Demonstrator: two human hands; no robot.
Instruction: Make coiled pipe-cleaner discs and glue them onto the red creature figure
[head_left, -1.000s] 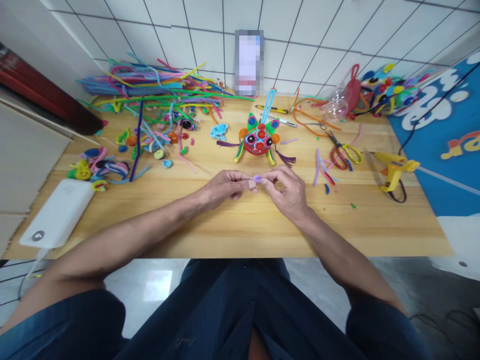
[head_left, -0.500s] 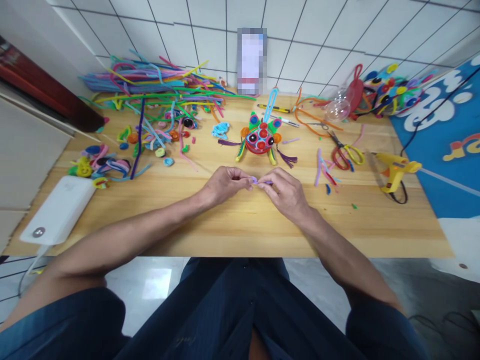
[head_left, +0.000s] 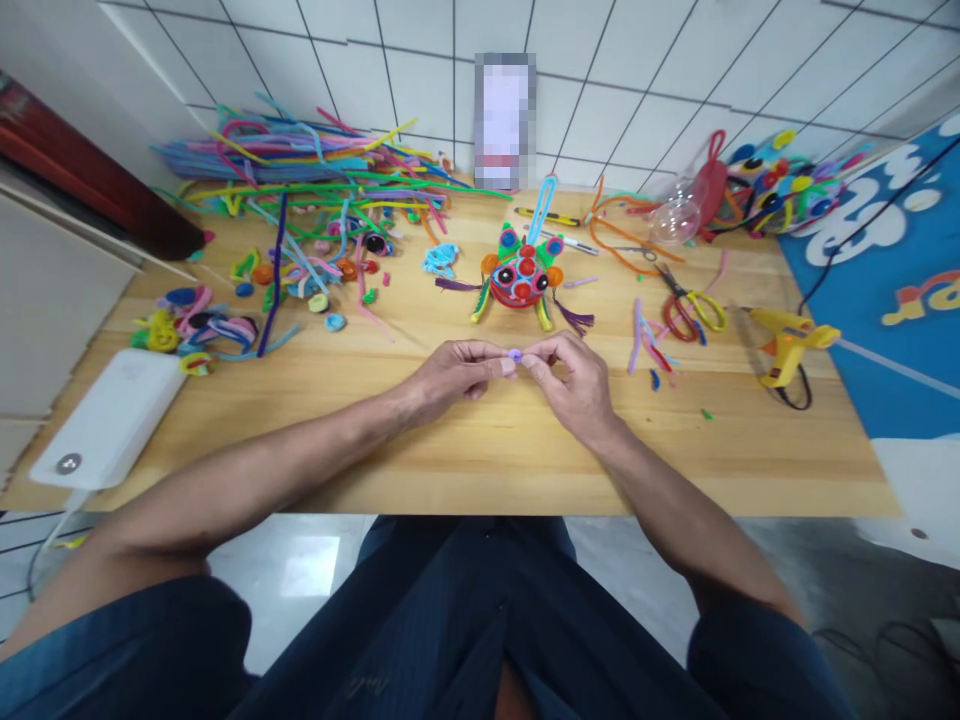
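A small purple coil [head_left: 515, 355] is pinched between the fingertips of both hands, above the wooden table [head_left: 465, 460]. My left hand [head_left: 459, 372] grips it from the left, thumb and forefinger closed. From the right, my right hand [head_left: 574, 375] holds the same coil with its thumb and forefinger; its other fingers are curled. Just beyond my hands lies a colourful animal-face ornament [head_left: 519, 278] with green ears, black eyes, two purple tassels and a light blue loop [head_left: 541, 208] at its top.
Pipe cleaners [head_left: 285, 165] and coiled pieces [head_left: 214, 330] lie at the left, near a white power bank [head_left: 112, 415]. Scissors [head_left: 691, 305], a yellow glue gun [head_left: 789, 340] and purple scraps [head_left: 637, 335] are at the right. A phone [head_left: 504, 120] stands at the back.
My fingertips have closed in around the purple piece, which now looks like a compact coil; its strand by my right hand no longer shows. The ornament has stayed in place.
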